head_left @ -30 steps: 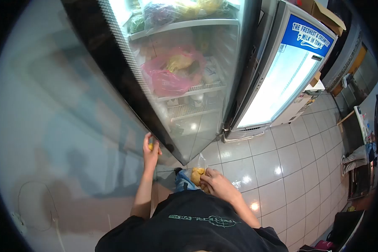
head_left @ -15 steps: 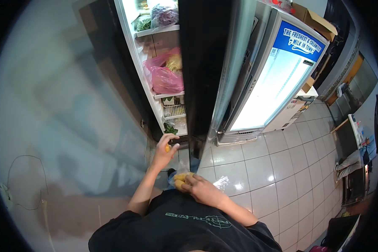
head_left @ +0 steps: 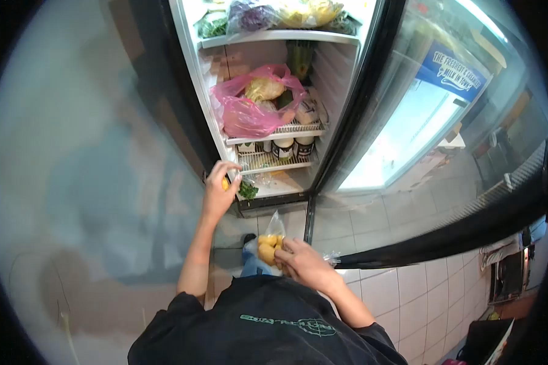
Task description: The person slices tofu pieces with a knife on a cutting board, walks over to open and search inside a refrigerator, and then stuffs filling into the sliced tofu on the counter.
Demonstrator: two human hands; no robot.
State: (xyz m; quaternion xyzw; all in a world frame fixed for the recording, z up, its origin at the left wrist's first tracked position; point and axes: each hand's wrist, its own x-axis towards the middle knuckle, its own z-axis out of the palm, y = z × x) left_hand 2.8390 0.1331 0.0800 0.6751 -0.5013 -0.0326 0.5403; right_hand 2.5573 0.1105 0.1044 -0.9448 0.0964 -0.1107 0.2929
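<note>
My left hand (head_left: 221, 188) is raised at the left edge of the open fridge (head_left: 282, 198), fingers curled around a small yellow-orange round piece of produce (head_left: 225, 184), mostly hidden in the palm. Just right of it, green leaves (head_left: 248, 190) lie on the fridge floor. Before my body, my right hand (head_left: 307, 263) grips a clear plastic bag (head_left: 276, 224) of several smooth yellow, oval pieces of produce (head_left: 266, 252); their kind is unclear. The glass fridge door (head_left: 402, 225) stands wide open on the right.
A pink plastic bag (head_left: 240, 115) with pale leafy produce sits on a middle shelf. Dark-labelled jars (head_left: 283, 149) stand below it. Purple produce in clear plastic (head_left: 249, 17) lies on the upper shelf. A lit display fridge (head_left: 402, 131) shows through the door glass.
The fridge door has swung open to the right, baring the shelves. My left hand has moved up and left, still around the yellow-orange produce. My right hand keeps the bag, now shifted slightly right.
</note>
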